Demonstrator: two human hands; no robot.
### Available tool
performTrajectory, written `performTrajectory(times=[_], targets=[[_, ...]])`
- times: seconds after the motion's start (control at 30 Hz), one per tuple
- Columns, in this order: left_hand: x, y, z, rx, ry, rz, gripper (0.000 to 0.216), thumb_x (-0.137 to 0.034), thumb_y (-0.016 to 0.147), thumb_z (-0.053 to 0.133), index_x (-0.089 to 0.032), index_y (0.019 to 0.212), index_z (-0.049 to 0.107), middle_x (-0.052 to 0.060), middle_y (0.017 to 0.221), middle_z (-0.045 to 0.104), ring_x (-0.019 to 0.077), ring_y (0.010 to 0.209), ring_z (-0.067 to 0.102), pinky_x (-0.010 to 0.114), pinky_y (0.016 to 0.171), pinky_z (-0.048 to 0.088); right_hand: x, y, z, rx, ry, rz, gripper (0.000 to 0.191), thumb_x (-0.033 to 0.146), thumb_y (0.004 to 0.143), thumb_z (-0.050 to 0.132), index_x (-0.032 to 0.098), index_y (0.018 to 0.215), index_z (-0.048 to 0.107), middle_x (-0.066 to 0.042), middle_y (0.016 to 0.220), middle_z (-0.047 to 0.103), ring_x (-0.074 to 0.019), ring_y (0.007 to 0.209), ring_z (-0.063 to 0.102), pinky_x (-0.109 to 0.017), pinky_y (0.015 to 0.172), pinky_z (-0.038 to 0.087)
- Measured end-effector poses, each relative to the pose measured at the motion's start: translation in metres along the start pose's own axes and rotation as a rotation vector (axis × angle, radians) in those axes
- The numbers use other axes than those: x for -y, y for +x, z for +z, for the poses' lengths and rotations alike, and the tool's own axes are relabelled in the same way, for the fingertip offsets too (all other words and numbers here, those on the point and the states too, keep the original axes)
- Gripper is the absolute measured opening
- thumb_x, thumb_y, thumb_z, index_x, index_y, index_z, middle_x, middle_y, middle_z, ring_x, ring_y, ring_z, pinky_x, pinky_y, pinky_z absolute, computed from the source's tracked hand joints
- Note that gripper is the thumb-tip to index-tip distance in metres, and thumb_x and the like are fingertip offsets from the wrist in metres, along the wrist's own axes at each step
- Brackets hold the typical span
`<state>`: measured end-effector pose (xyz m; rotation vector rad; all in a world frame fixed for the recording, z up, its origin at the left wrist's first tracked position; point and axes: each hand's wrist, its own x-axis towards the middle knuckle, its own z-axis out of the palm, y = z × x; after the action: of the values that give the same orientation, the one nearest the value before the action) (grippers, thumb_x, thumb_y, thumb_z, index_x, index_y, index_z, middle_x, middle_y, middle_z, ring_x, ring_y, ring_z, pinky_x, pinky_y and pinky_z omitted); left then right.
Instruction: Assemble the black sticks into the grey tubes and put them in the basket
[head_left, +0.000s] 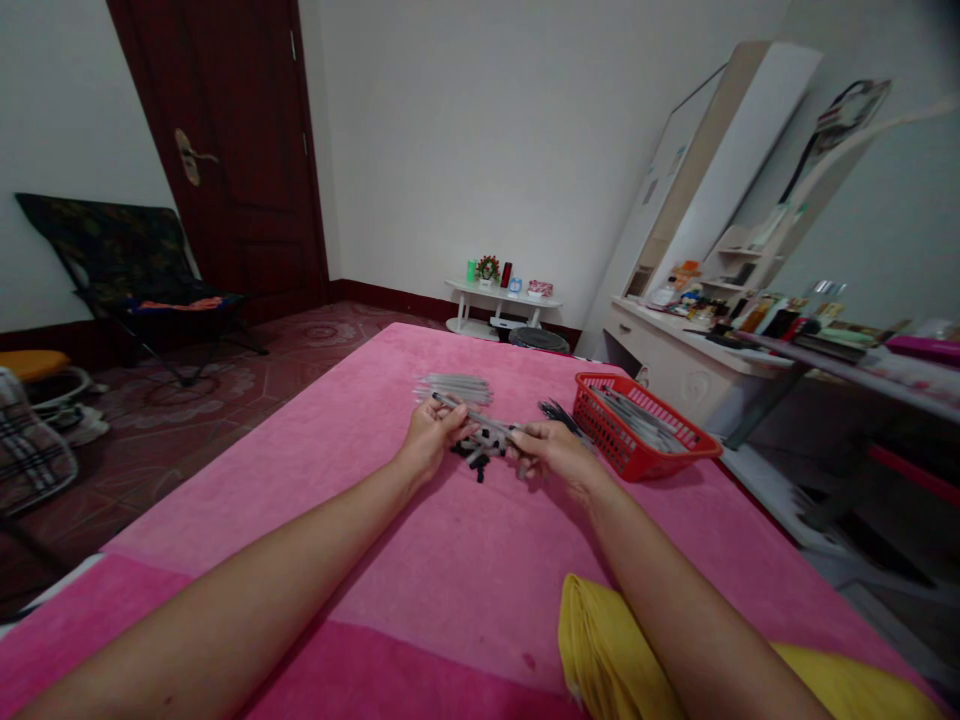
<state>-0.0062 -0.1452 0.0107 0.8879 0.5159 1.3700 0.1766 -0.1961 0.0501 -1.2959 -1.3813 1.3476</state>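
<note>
My left hand (435, 435) is closed around one end of a slim grey pen (487, 420) with dark ends. At its other end, the fingers of my right hand (551, 452) pinch it. The pen is held level above a small heap of black and grey pieces (477, 460), too small to make out exactly. Behind my left hand lies a neat row of similar grey pens (456, 387). Thin black sticks (559, 412) lie just beyond my right hand, beside a red plastic basket (645, 468) holding many grey sticks.
A pink cloth (315, 480) covers the work surface. Yellow fabric (611, 650) lies under my right forearm. To the right stands a white dresser (675, 360) crowded with bottles. A folding chair (127, 260) is by the dark red door (232, 150), and a low white stand (495, 297) is at the wall.
</note>
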Motion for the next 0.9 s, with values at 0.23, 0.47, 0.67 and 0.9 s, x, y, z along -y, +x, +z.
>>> performTrajectory(times=[0.23, 0.47, 0.67, 0.9], targets=[[0.002, 0.000, 0.000, -0.097, -0.001, -0.011, 0.037, -0.028, 0.059, 0.082, -0.012, 0.083, 0.058, 0.003, 0.075, 0.068, 0.0128, 0.066, 0.066, 0.024, 0.066, 0.057, -0.008, 0.009, -0.002, -0.279, -0.458, -0.407, 0.019, 0.025, 0.068, 0.063, 0.015, 0.084, 0.066, -0.002, 0.071, 0.063, -0.0139, 0.061, 0.056, -0.025, 0.054, 0.045], [0.003, -0.001, 0.000, -0.080, 0.047, -0.080, 0.034, -0.033, 0.066, 0.078, -0.009, 0.082, 0.060, 0.007, 0.074, 0.069, 0.0168, 0.066, 0.068, 0.028, 0.067, 0.058, -0.004, 0.001, 0.002, -0.398, -0.937, -0.470, 0.014, 0.019, 0.074, 0.061, 0.018, 0.083, 0.070, -0.005, 0.081, 0.070, -0.0164, 0.074, 0.061, -0.026, 0.067, 0.041], [0.004, -0.002, 0.002, -0.076, 0.024, -0.135, 0.027, -0.028, 0.068, 0.077, -0.008, 0.074, 0.060, 0.006, 0.068, 0.068, 0.0155, 0.064, 0.068, 0.026, 0.067, 0.058, -0.003, -0.004, 0.005, -0.426, -1.020, -0.523, 0.012, 0.017, 0.076, 0.059, 0.016, 0.082, 0.070, -0.006, 0.082, 0.069, -0.0167, 0.076, 0.060, -0.025, 0.068, 0.039], [0.006, -0.003, 0.000, -0.015, 0.056, -0.110, 0.030, -0.028, 0.065, 0.079, -0.008, 0.072, 0.059, 0.008, 0.071, 0.068, 0.0163, 0.065, 0.068, 0.026, 0.066, 0.058, 0.000, -0.007, 0.009, -0.409, -0.906, -0.446, 0.009, 0.014, 0.069, 0.059, 0.016, 0.072, 0.068, -0.004, 0.069, 0.066, -0.0152, 0.065, 0.057, -0.024, 0.061, 0.036]])
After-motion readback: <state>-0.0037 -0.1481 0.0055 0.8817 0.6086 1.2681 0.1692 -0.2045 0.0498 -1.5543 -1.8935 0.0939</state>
